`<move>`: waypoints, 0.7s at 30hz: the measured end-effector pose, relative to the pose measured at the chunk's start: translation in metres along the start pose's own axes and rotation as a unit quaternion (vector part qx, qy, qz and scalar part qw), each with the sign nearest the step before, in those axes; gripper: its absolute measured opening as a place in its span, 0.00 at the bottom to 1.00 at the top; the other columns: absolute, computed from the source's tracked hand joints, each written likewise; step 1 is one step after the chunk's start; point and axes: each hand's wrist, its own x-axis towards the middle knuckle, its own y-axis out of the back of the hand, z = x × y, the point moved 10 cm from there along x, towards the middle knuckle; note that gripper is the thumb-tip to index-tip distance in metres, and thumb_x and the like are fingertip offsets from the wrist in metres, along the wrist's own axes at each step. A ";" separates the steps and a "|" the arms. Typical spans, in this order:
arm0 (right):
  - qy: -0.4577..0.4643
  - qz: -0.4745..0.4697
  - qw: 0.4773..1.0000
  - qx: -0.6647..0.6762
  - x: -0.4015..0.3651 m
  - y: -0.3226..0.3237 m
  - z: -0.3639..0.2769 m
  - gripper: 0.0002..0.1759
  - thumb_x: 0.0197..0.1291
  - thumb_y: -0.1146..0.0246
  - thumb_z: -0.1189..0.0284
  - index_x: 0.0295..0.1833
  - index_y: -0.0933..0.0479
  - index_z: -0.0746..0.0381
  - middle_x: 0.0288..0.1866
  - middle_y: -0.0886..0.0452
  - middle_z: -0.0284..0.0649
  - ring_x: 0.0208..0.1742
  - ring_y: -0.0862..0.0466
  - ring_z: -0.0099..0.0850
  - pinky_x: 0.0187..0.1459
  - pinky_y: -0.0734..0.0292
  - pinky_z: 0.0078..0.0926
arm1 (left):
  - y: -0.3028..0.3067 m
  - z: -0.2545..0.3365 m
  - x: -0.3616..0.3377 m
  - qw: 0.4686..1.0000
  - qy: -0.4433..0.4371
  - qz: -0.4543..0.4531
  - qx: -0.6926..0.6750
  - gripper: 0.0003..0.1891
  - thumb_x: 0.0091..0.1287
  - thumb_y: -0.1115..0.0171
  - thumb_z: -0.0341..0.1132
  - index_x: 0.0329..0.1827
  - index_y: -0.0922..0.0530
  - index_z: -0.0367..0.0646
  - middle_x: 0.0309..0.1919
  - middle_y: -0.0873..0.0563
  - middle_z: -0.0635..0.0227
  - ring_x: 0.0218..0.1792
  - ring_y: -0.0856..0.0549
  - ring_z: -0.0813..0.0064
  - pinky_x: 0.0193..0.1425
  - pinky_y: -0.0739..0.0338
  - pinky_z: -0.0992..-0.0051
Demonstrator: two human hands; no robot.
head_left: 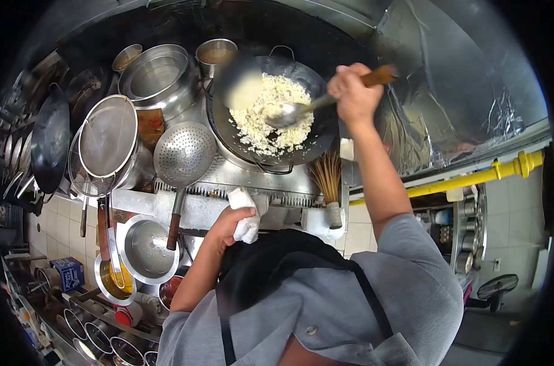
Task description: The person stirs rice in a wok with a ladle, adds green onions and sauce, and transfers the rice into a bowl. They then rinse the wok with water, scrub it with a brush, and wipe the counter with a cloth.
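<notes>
My right hand [356,94] is wrapped round the wooden-ended handle of a metal ladle [284,114], slightly blurred. The ladle's bowl lies in the pale rice [271,137], which is mixed with yellowish bits, inside a large dark wok [318,131] on the range. Closed round a folded white cloth [248,219], my left hand [226,227] is near the front edge of the range, below the wok's near handle. A dark, blurred round spot covers the wok's upper left part. To the right of the cloth, a bamboo wok brush [327,177] stands against the range edge.
Left of the wok are a perforated skimmer [184,152], a mesh strainer [108,137] and a steel pot [154,73]. A metal bowl [126,244] sits lower left, near a container of yellow liquid [120,279]. A yellow pipe [454,186] runs along the right, under a foil-covered wall [447,91].
</notes>
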 end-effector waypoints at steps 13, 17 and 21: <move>0.069 0.058 0.996 0.006 0.026 -0.019 0.014 0.17 0.56 0.43 0.81 0.18 0.40 0.59 0.12 0.40 0.32 0.11 0.38 0.24 0.17 0.38 0.26 | 0.014 -0.011 0.005 0.999 0.005 0.012 -0.036 0.16 0.55 0.33 0.37 0.43 0.24 0.40 0.30 0.18 0.65 0.28 0.18 0.70 0.33 0.22 0.70; -0.052 0.027 0.998 -0.007 0.050 -0.033 0.060 0.16 0.56 0.41 0.79 0.21 0.39 0.57 0.12 0.40 0.30 0.11 0.38 0.22 0.15 0.40 0.24 | 0.019 -0.010 0.002 0.999 -0.013 0.023 -0.043 0.16 0.56 0.34 0.37 0.43 0.24 0.40 0.30 0.18 0.65 0.28 0.17 0.70 0.32 0.22 0.70; 0.015 -0.029 0.993 0.110 0.039 -0.050 0.018 0.16 0.56 0.40 0.77 0.19 0.37 0.60 0.13 0.34 0.31 0.11 0.35 0.21 0.15 0.40 0.23 | 0.024 -0.013 0.002 0.997 -0.006 0.034 -0.066 0.14 0.58 0.35 0.38 0.41 0.24 0.41 0.29 0.18 0.66 0.27 0.18 0.70 0.32 0.22 0.70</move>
